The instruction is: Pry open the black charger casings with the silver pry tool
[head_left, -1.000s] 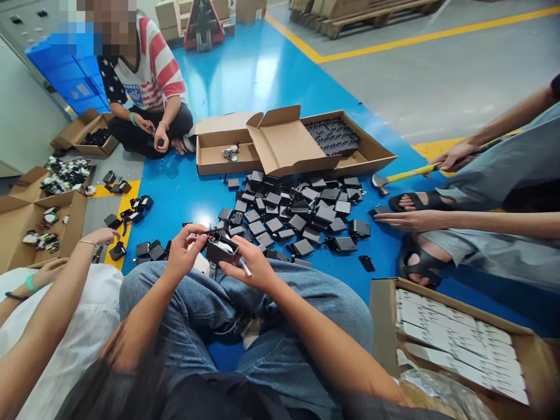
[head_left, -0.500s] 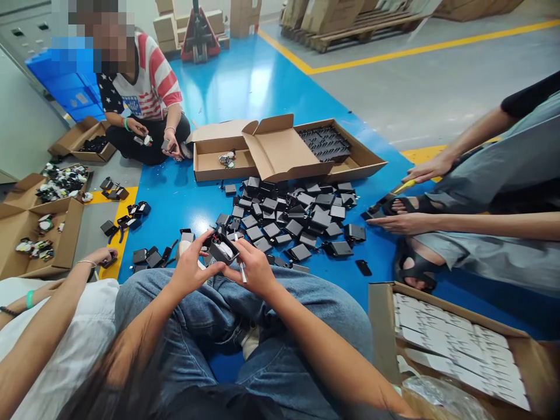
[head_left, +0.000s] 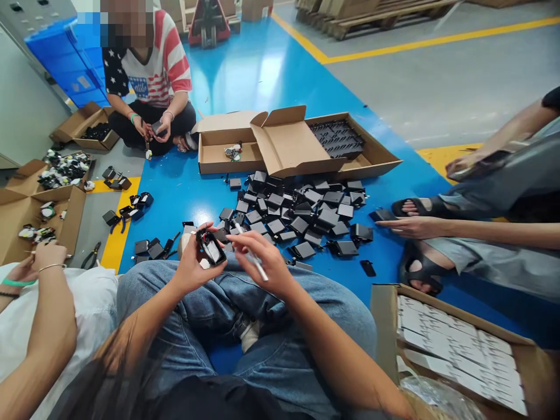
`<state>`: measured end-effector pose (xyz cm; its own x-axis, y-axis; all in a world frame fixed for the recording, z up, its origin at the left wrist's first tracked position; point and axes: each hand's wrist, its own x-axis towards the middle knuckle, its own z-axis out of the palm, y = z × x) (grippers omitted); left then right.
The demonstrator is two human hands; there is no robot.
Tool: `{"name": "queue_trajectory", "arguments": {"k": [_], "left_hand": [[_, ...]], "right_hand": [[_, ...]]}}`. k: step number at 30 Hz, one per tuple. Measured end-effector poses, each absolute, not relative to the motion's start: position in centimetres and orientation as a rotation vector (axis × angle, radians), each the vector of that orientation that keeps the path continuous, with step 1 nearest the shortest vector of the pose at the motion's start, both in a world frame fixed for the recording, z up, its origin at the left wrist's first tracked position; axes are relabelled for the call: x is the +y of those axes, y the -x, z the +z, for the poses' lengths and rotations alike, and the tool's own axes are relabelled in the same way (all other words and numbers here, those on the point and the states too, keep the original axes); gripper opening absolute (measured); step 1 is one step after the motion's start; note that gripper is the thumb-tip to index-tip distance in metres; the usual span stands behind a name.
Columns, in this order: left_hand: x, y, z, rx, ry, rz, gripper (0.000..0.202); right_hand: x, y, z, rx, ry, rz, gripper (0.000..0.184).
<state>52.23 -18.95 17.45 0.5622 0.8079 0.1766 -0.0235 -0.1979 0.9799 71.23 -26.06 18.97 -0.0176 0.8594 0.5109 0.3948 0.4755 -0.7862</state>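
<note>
My left hand [head_left: 195, 262] is closed around an open black plastic case [head_left: 212, 248], tilted over my lap. White and red parts show inside the case. Just to its right, my right hand [head_left: 265, 262] grips a slim white pen-like tool [head_left: 257, 265], its upper end near the case. The right hand is apart from the case. Beyond both hands lies a heap of similar black cases [head_left: 301, 213] on the blue floor.
Behind the heap stand open cardboard boxes [head_left: 227, 166]. A carton of white pieces [head_left: 385, 326] is at my right knee. Co-workers sit at the left, far left and right; pliers [head_left: 91, 255] lie on the floor at left. A pallet [head_left: 376, 20] stands farther back.
My right hand has come away from the case with the white tool. The case has shifted slightly left in my left hand. The left neighbour's hand has moved towards the box.
</note>
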Motion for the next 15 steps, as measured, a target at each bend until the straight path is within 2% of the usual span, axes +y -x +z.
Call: {"name": "queue_trajectory", "arguments": {"k": [5,11,15], "left_hand": [[-19.0,-52.3,17.4,0.578,-1.554,0.914,0.077],[-19.1,-52.2,17.7,0.584,-1.581,0.892,0.08],[-18.4,-52.0,17.9,0.751,-1.711,0.8,0.079]], "right_hand": [[-27.0,-72.0,20.5,-1.225,1.045,0.686,0.025],[-27.1,-71.6,20.3,-1.144,0.995,0.737,0.043],[-26.9,-71.8,20.1,-1.171,1.066,0.724,0.055]]}}
